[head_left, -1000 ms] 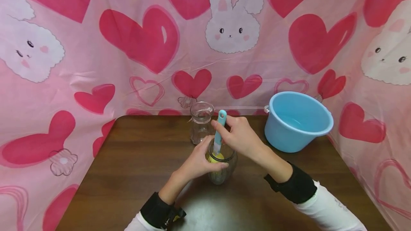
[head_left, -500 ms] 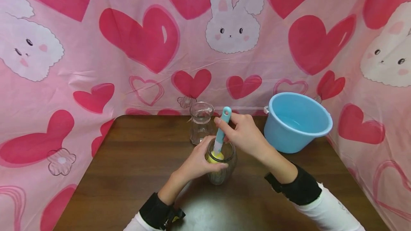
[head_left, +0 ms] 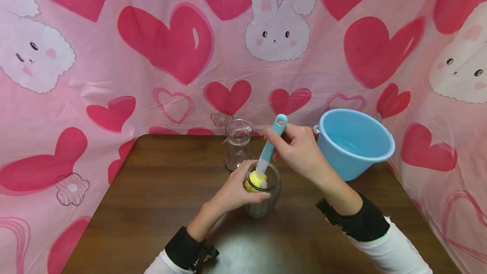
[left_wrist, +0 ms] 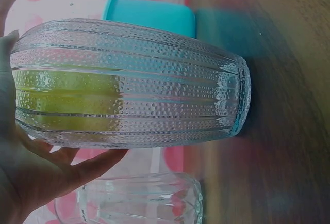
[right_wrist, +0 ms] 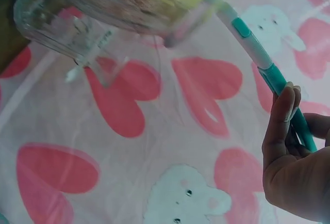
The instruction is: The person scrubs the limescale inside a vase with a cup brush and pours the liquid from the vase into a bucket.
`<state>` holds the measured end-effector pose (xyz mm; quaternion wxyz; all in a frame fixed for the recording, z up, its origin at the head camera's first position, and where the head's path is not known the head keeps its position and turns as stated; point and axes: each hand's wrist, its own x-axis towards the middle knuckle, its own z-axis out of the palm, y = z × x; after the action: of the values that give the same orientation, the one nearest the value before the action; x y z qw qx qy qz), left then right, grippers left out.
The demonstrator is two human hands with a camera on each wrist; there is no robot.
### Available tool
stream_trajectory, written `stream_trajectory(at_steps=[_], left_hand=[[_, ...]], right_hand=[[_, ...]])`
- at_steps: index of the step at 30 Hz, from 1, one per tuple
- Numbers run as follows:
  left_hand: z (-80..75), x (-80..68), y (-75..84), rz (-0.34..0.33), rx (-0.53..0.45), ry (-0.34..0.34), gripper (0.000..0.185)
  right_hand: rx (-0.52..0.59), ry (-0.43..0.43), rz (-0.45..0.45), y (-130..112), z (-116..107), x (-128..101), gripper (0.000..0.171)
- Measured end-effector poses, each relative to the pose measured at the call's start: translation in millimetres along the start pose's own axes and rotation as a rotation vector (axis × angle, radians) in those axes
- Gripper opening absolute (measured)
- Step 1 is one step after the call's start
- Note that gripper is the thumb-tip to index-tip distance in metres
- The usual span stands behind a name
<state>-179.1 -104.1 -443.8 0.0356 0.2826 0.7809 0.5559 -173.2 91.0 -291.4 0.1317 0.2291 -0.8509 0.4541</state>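
Observation:
A ribbed glass jar stands on the brown table. My left hand grips it round the neck. My right hand pinches the teal handle of a bottle brush. The brush's yellow sponge head sits at the jar's mouth, part inside the glass.
A second glass jar stands just behind the first. A light blue plastic basin sits at the table's right rear. A pink curtain with hearts and rabbits hangs close behind and on both sides.
My right hand has risen and moved right with the brush, so the yellow sponge has come up from deep in the jar to its mouth. The left hand keeps its hold.

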Motion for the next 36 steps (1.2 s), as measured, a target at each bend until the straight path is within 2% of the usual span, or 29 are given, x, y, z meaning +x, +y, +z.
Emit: stream_trajectory(at_steps=[9,19,29,36], left_hand=[[-0.1,0.0,0.8,0.004,-0.017,-0.009,0.076],[0.0,0.3,0.9,-0.003,-0.002,0.001,0.078],[0.0,-0.2,0.5,-0.001,-0.019,-0.008,0.077],[-0.4,0.6,0.7,0.002,-0.008,-0.009,0.077]], right_hand=[[0.02,-0.107,0.069,17,24,-9,0.023],[0.058,0.046,-0.076,2,4,-3,0.011],[0.051,-0.096,-0.019,18,24,-11,0.023],[0.102,0.029,-0.102,7,7,-7,0.008]])
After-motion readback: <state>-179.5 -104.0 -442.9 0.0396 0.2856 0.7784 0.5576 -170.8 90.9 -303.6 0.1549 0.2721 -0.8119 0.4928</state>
